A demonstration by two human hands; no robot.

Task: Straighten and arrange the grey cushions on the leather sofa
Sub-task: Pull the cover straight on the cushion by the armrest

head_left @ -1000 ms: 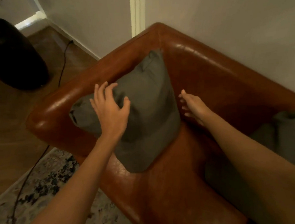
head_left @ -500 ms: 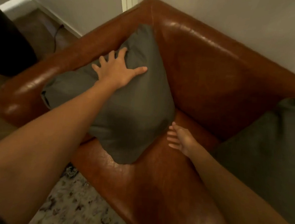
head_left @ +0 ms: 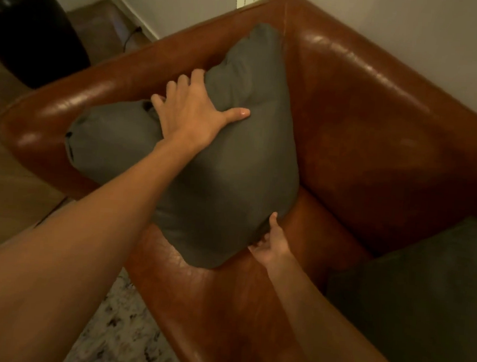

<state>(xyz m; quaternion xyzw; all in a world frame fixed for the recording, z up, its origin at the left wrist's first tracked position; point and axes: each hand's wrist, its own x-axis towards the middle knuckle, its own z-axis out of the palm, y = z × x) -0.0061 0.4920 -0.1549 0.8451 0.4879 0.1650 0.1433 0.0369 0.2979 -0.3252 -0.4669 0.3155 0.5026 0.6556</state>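
Two grey cushions: one cushion [head_left: 227, 162] leans in the sofa [head_left: 377, 140] corner against the armrest — left hand [head_left: 191, 117] presses it, fingers spread wide; right hand [head_left: 272, 243] grips its lower edge. The second cushion [head_left: 421, 303] (partly cropped) sits at the seat's right edge.

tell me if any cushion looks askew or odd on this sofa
The grey cushion in the sofa corner sits on one corner like a diamond, dented under the left hand; the right hand holds its lower edge.
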